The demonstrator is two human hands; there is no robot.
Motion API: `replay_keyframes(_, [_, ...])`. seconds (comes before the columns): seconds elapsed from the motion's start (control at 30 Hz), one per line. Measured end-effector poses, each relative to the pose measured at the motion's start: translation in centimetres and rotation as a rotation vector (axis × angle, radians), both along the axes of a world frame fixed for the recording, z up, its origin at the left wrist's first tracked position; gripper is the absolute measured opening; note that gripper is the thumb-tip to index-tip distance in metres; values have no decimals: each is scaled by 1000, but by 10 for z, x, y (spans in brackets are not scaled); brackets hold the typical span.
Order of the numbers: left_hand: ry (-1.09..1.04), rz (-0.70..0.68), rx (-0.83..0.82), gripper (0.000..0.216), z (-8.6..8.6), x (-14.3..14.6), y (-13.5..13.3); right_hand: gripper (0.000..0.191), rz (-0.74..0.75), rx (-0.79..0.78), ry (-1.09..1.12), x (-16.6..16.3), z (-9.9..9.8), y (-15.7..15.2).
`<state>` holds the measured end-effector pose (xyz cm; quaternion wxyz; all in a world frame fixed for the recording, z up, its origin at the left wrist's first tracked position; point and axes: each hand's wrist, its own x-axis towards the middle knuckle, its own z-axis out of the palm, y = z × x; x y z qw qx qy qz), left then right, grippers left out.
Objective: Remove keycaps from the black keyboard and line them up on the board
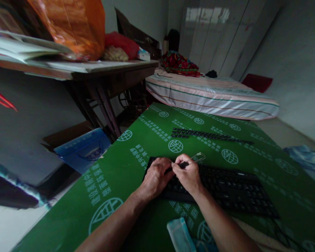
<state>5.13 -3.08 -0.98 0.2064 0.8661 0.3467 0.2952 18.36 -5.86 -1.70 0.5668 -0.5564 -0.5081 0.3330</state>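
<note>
A black keyboard (238,189) lies on the green table surface (131,171). Over its left end, my left hand (157,175) is bent with fingers closed; what they pinch, if anything, is hidden. My right hand (187,173) grips a wire keycap puller (198,157) by its dark handle, and the wire loop points up and right, away from the keys. The fingertips of both hands meet above the keyboard's upper left part. Farther back, loose black keycaps (199,133) are set out in rows.
A folded light-blue cloth (181,232) lies at the near edge. To the left stands a desk (94,71) with an orange bag (78,28); a blue bag (82,148) sits below. Beyond the table is a bed (212,96). A cable (280,232) runs at lower right.
</note>
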Motion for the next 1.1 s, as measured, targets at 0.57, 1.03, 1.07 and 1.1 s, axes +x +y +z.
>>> replay_keyframes(0.57, [-47, 75, -124, 14, 1, -3, -2, 13, 408, -134, -158, 23, 25, -5])
replay_keyframes(1.03, [-104, 121, -207, 9, 1, -5, 0, 14, 364, -35, -152, 18, 22, -6])
replay_keyframes(1.07, [-104, 124, -209, 9, 1, -5, 0, 14, 360, -32, -151, 18, 22, -5])
replay_keyframes(1.1, [-104, 127, -211, 9, 1, -5, 0, 14, 355, -29, -150, 18, 22, -5])
